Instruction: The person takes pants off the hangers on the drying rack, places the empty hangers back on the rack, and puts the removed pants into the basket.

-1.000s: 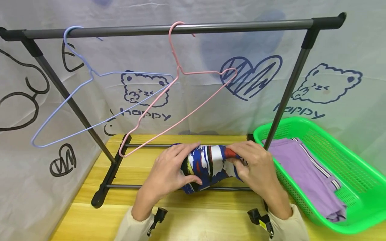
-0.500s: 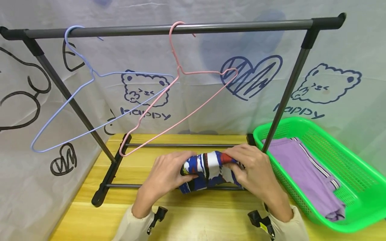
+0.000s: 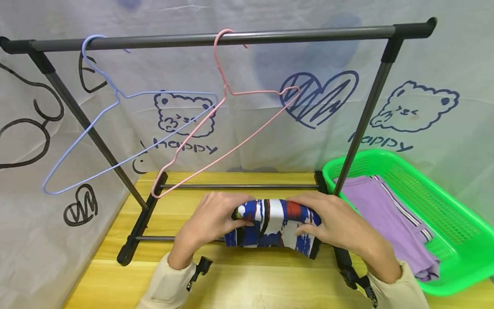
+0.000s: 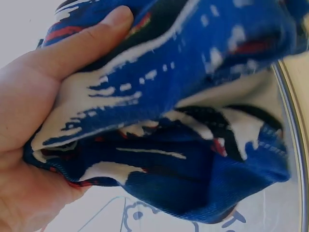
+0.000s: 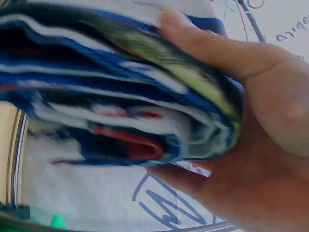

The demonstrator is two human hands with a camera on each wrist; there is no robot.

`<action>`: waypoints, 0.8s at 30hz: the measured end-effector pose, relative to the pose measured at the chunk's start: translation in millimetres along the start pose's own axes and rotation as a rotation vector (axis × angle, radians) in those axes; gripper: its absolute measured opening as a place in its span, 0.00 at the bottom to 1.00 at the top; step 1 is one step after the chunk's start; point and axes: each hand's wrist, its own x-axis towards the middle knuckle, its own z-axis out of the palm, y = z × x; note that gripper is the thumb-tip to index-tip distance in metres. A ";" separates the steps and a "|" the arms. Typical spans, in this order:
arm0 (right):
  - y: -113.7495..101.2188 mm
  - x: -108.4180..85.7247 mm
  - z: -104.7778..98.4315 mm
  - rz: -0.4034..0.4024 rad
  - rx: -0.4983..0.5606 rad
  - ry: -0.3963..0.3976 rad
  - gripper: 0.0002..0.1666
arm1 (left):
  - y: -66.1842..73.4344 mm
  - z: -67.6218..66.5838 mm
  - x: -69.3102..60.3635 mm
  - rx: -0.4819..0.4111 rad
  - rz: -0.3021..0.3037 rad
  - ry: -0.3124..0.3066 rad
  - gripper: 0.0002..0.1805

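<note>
Between both hands is a folded cloth garment point(image 3: 275, 223), patterned in blue, white, red and black; its exact kind does not show. My left hand point(image 3: 210, 219) grips its left end, thumb on the near side and fingers behind the fold. At the other end my right hand point(image 3: 335, 216) holds it the same way. In the left wrist view the thumb presses on the blue-and-white cloth point(image 4: 159, 82), whose layers sag apart below. Stacked folds of the garment point(image 5: 145, 96) appear in the right wrist view, between thumb and fingers.
A dark metal rack point(image 3: 308, 35) stands over the wooden table point(image 3: 247, 279). From its bar hang a blue hanger point(image 3: 96, 116) and a pink hanger point(image 3: 227, 92). To the right, a green basket point(image 3: 463, 210) contains folded purple cloth point(image 3: 386, 223).
My right hand has shifted right along the garment, which now spreads wider with its lower edge hanging down. The left hand stays at its end, slightly lower than a second ago.
</note>
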 end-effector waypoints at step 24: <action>19.9 -57.7 -33.6 -0.146 -0.252 0.183 0.41 | 39.3 4.5 45.9 0.100 0.101 -0.174 0.35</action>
